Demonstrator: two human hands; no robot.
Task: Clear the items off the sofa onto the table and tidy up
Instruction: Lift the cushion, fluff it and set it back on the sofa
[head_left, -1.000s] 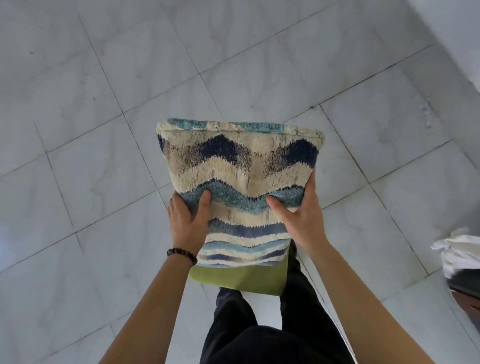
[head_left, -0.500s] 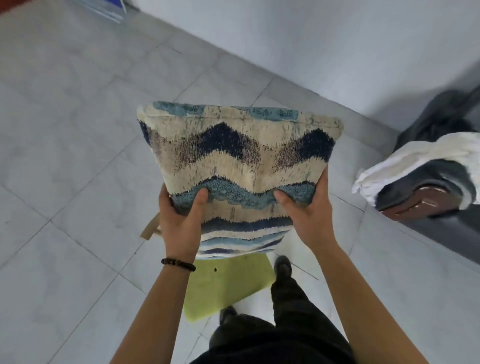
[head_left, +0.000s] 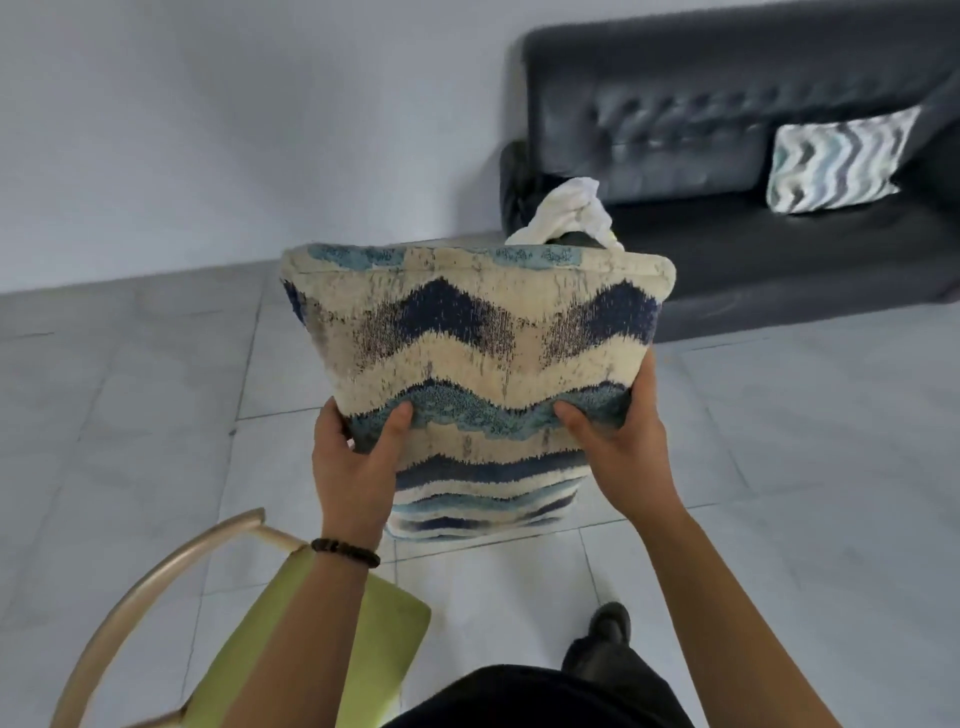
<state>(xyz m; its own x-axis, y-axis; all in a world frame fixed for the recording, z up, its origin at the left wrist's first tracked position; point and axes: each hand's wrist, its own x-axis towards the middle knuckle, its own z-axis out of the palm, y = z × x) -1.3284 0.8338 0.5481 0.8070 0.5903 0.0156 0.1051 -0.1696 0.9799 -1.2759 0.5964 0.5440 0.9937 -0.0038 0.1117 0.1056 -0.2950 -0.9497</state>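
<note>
- Cushion (head_left: 478, 364), chevron-striped in cream and blue, held upright in the air above the floor (head_left: 779, 441), in front of the sofa (head_left: 727, 156).
- Left hand (head_left: 353, 467) grips its lower left edge, thumb pressed on the front.
- Right hand (head_left: 618, 447) grips the lower right edge the same way.
- White cloth (head_left: 571, 210) lies at the sofa's left end; a second pillow (head_left: 836, 158) leans on its backrest.
- Green-seated chair (head_left: 311, 649) stands at lower left.

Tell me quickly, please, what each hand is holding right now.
Left hand: grips the cushion at its left side, thumb on the front.
Right hand: grips the same cushion at its right side.
</note>
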